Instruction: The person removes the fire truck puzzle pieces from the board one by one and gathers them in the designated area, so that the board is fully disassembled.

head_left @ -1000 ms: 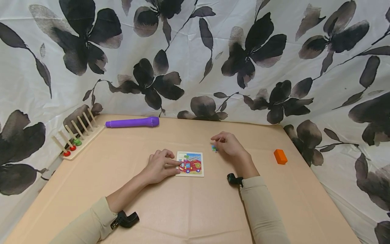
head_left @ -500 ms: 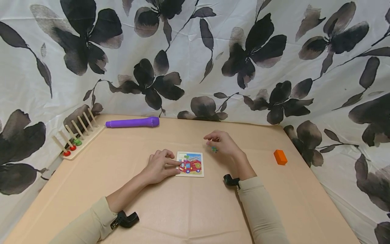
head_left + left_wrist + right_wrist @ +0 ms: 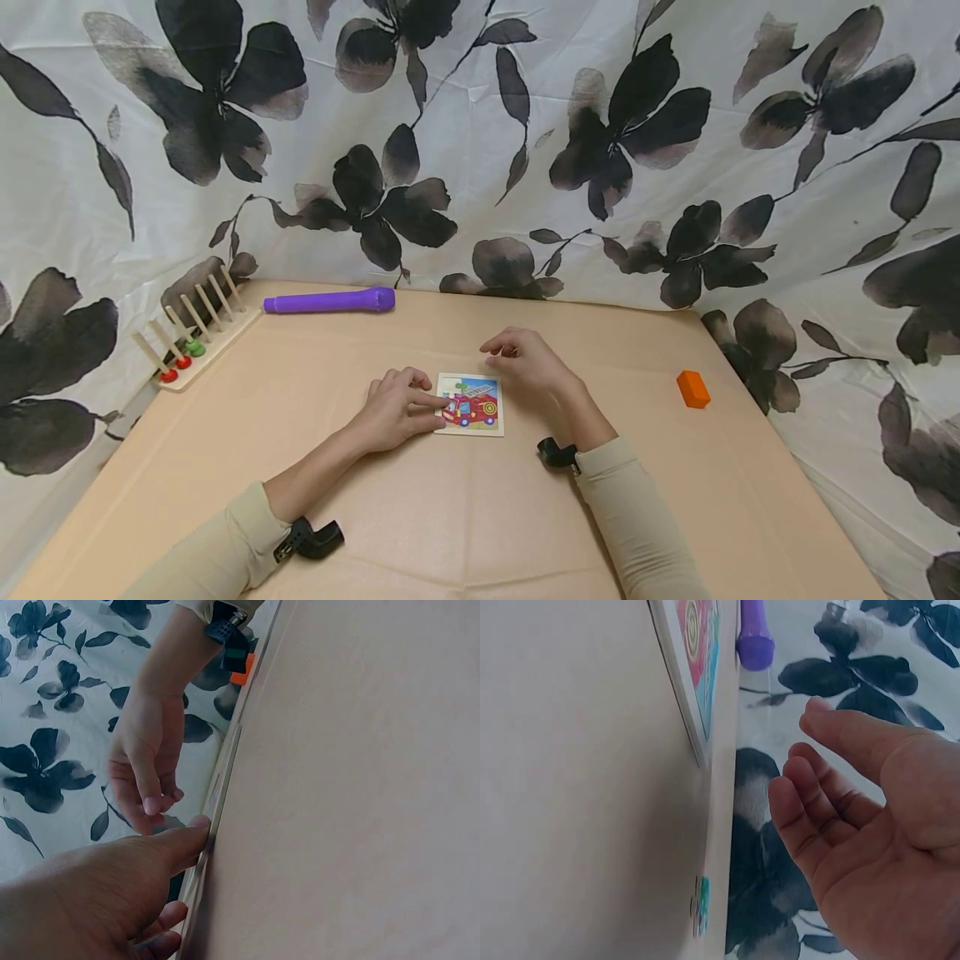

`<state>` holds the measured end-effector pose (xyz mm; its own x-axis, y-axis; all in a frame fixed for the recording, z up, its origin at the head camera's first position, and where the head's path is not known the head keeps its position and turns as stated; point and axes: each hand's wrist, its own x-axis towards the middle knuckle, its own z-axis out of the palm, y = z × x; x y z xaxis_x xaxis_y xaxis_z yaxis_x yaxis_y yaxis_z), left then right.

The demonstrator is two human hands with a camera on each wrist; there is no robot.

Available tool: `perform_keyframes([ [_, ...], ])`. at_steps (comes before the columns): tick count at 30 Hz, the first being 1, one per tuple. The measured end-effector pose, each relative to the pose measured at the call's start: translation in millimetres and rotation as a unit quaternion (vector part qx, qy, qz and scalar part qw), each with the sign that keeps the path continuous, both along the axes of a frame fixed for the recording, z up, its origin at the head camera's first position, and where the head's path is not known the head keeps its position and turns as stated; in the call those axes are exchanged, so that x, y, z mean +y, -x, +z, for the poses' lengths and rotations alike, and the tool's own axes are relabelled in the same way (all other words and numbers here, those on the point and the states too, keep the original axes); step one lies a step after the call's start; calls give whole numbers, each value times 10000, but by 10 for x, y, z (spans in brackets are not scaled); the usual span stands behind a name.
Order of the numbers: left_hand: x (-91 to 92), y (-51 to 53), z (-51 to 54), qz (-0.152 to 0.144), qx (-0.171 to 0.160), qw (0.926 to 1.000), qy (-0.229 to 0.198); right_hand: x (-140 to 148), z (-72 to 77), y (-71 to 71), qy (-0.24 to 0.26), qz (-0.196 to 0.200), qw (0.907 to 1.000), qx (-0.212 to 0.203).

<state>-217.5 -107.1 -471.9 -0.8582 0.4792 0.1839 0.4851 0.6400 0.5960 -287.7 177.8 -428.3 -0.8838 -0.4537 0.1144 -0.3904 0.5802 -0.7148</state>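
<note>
Hovering near the picture board — right hand, fingers loose; left hand — fingers extended, touching the board.

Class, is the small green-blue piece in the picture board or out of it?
Out: the right wrist view shows the small piece on the table, apart from the picture board.

Tan worktop: picture puzzle near centre; small blue-green piece near it; peg rack at far left, purple tube just beside; orange block at right.
</note>
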Motion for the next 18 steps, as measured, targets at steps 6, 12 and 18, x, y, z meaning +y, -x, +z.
perform_keyframes([
  [6, -2, -4, -7, -13, 22, 10000, 6, -120, -18, -33, -155, 130, 9997, -134],
  [12, -1, -3, 1, -14, 72, 10000, -7, -209, -32, -49, -248, 374, 9987, -247],
  [18, -4, 2, 2, -28, 97, 9999, -10, -274, -53, -65, -321, 521, 9974, -370],
])
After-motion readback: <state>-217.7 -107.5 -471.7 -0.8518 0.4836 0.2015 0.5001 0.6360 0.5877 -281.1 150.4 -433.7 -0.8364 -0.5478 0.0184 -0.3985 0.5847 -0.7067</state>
